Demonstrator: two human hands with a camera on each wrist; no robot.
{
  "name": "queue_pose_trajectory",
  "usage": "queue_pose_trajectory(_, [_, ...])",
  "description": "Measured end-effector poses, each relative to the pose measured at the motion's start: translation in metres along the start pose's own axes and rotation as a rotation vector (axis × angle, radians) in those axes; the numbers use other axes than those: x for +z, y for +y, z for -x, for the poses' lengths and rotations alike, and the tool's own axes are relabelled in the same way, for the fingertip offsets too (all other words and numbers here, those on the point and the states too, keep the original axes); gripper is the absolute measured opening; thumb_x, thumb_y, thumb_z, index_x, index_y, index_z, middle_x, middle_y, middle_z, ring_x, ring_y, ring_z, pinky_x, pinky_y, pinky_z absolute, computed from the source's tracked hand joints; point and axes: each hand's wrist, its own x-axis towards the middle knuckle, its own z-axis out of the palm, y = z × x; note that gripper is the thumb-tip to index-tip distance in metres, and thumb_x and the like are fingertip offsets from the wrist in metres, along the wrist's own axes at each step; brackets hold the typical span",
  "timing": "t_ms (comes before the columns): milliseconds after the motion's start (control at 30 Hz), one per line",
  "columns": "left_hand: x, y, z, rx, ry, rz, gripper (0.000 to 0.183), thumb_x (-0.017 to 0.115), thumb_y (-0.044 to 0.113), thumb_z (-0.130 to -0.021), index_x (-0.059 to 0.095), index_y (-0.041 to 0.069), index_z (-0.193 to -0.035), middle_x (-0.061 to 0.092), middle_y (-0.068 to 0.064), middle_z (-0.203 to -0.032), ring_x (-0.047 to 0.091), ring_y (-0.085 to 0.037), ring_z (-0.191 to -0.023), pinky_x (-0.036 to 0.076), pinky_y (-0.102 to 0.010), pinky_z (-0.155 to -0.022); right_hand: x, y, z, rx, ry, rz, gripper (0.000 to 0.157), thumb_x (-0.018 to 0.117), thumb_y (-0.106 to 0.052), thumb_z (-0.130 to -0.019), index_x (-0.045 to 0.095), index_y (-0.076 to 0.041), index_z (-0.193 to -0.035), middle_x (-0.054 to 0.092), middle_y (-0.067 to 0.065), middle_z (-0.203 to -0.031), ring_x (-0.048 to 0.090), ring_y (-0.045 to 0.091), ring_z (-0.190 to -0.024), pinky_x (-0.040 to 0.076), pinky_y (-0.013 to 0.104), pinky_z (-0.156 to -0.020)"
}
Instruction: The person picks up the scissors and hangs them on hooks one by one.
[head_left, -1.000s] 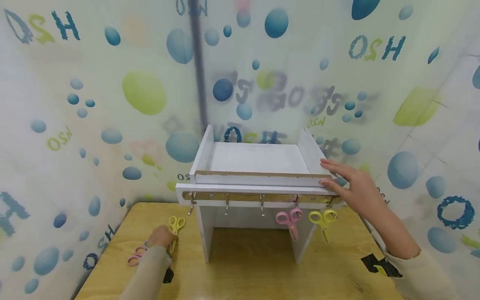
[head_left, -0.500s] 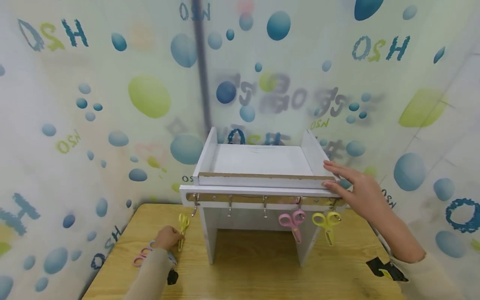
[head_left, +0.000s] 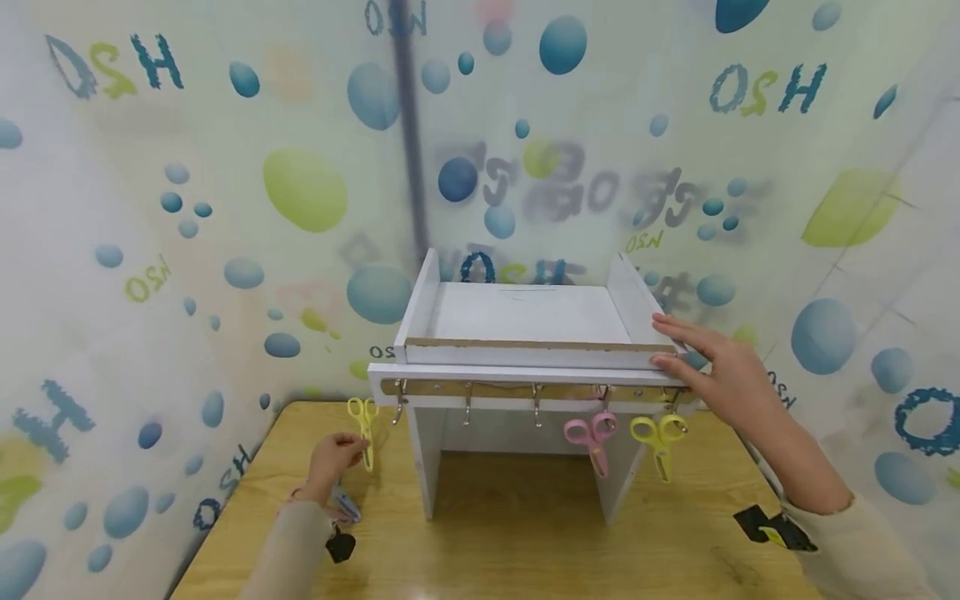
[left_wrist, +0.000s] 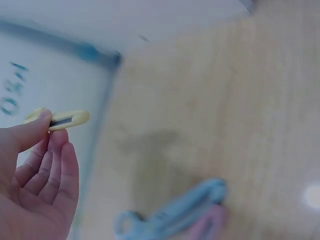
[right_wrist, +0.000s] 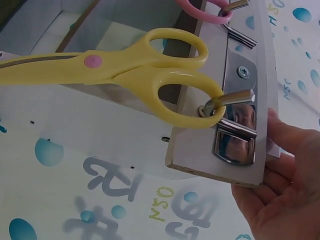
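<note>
My left hand [head_left: 333,467] pinches a pair of yellow scissors [head_left: 367,433] between thumb and fingertips, handles up, left of a white rack [head_left: 517,358]. In the left wrist view, the yellow scissors [left_wrist: 75,119] appear above the wooden table. Below them are blue scissors [left_wrist: 175,210] and part of a pink pair [left_wrist: 207,225], both blurred. My right hand [head_left: 727,379] grips the rack's upper right corner, thumb at the front. Beside it, yellow scissors [right_wrist: 115,67] hang by one handle loop from the end hook [right_wrist: 237,97]. Pink scissors [head_left: 598,458] hang from the neighbouring hook.
Several metal hooks, such as this bare one [head_left: 468,404], line the rack's front rail. The rack stands on a wooden table [head_left: 517,550] against a patterned wall covering [head_left: 300,108]. A black tag [head_left: 341,546] hangs at my left wrist.
My left hand has lifted the yellow scissors off the table and turned them upright, moving slightly toward the rack. My right hand keeps its grip on the corner. The view has shifted slightly.
</note>
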Motion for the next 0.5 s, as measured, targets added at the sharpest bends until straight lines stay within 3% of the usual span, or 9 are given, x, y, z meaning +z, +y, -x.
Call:
queue_pose_trajectory(67, [-0.003, 0.009, 0.001, 0.021, 0.0, 0.054, 0.026, 0.067, 0.012, -0.095, 0.064, -0.012, -0.106, 0.069, -0.001, -0.082, 0.063, -0.005, -0.069, 0.06, -0.026, -0.073, -0.001, -0.001, 0.001, 0.01, -0.015, -0.008, 0.05, 0.073, -0.021, -0.091, 0.061, -0.007, -0.137, 0.059, 0.015, -0.142, 0.059, 0.044, -0.122, 0.052, 0.056, -0.086])
queue_pose_trajectory(200, [-0.006, 0.031, 0.011, 0.065, -0.024, 0.137, 0.03, 0.068, 0.011, -0.094, 0.06, -0.014, -0.109, 0.068, 0.004, -0.082, 0.063, 0.0, -0.069, 0.057, -0.017, -0.069, -0.003, 0.0, 0.004, 0.028, -0.039, -0.001, 0.05, 0.072, -0.022, -0.092, 0.06, -0.008, -0.138, 0.058, 0.014, -0.143, 0.058, 0.044, -0.123, 0.052, 0.054, -0.085])
queue_pose_trajectory(367, [-0.019, 0.063, 0.03, 0.158, -0.014, 0.155, 0.03, 0.066, 0.012, -0.096, 0.059, -0.013, -0.11, 0.066, 0.009, -0.082, 0.062, 0.003, -0.072, 0.055, -0.014, -0.072, -0.002, 0.001, 0.0, 0.04, -0.031, -0.009, 0.05, 0.072, -0.024, -0.092, 0.06, -0.01, -0.139, 0.059, 0.013, -0.143, 0.058, 0.043, -0.124, 0.051, 0.054, -0.09])
queue_pose_trajectory(433, [-0.027, 0.072, 0.034, 0.203, 0.001, 0.147, 0.028, 0.066, 0.013, -0.096, 0.06, -0.012, -0.107, 0.065, 0.011, -0.081, 0.061, 0.005, -0.073, 0.055, -0.013, -0.072, -0.001, 0.001, -0.002, 0.047, -0.024, -0.017, 0.049, 0.072, -0.024, -0.092, 0.061, -0.012, -0.138, 0.059, 0.011, -0.142, 0.058, 0.041, -0.125, 0.053, 0.04, -0.097])
queue_pose_trajectory(500, [-0.034, 0.079, 0.038, 0.237, 0.003, 0.137, 0.027, 0.066, 0.013, -0.097, 0.059, -0.011, -0.107, 0.065, 0.013, -0.082, 0.061, 0.007, -0.075, 0.054, -0.012, -0.073, -0.001, 0.001, -0.001, 0.05, -0.016, -0.029, 0.049, 0.073, -0.024, -0.091, 0.062, -0.012, -0.137, 0.06, 0.01, -0.142, 0.058, 0.04, -0.126, 0.052, 0.035, -0.098])
